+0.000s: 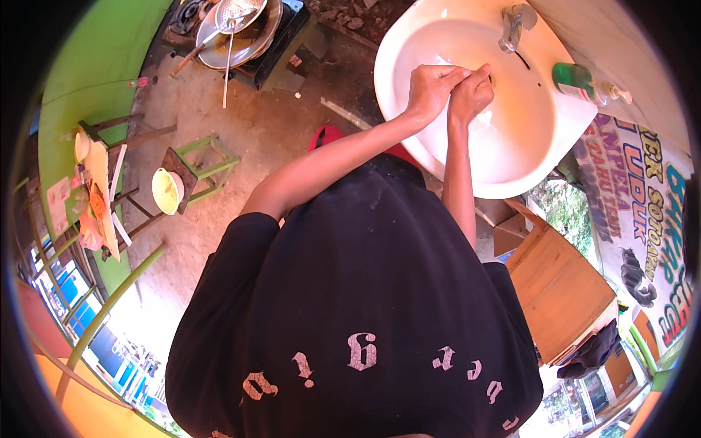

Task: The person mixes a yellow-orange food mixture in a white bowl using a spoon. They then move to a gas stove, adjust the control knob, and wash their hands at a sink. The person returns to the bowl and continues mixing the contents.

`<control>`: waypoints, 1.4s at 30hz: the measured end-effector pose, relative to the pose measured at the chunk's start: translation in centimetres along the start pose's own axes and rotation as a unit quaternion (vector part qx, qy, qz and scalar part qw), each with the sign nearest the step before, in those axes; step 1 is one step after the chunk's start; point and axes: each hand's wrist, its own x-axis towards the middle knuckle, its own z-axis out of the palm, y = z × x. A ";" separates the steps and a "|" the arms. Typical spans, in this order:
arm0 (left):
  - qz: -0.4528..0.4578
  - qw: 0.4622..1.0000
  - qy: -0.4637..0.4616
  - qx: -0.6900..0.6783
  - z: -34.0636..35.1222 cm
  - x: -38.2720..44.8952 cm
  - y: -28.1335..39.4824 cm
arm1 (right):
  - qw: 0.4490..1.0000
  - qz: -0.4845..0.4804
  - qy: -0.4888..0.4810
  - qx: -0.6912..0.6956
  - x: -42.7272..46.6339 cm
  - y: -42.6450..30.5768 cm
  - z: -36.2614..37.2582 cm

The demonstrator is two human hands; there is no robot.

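Both my hands are together over a white washbasin (526, 159), wet and with fingers curled. My left hand (431, 92) meets my right hand (472, 97) at the fingers and thumbs. No object shows between them, though the inner fingers are hidden. Behind my right hand, the drain is mostly covered. A metal tap (516, 27) stands on the far right rim of the basin; no stream of water can be made out. On the right rim sits a green pump bottle (574, 79) with a clear pump head.
Left on the floor, a green-framed stool (211, 169) bears a pale yellow basin (167, 190). A wok with a metal strainer (235, 15) rests on a stove at upper left. A wooden cabinet (564, 295) and a printed banner (630, 219) are to my right.
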 end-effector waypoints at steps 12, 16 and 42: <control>-0.455 0.857 -0.194 -0.146 -0.5 4.6 -1.1 | 0.988 0.014 -0.152 -0.026 -3.3 2.8 0.6; -0.416 0.879 -0.155 -0.174 0.2 5.5 -3.6 | 0.978 0.146 -0.086 0.125 -6.0 -0.7 1.3; -0.032 0.813 -0.429 0.392 -2.4 3.1 3.1 | 0.666 0.426 -0.001 0.612 -5.0 -4.3 1.5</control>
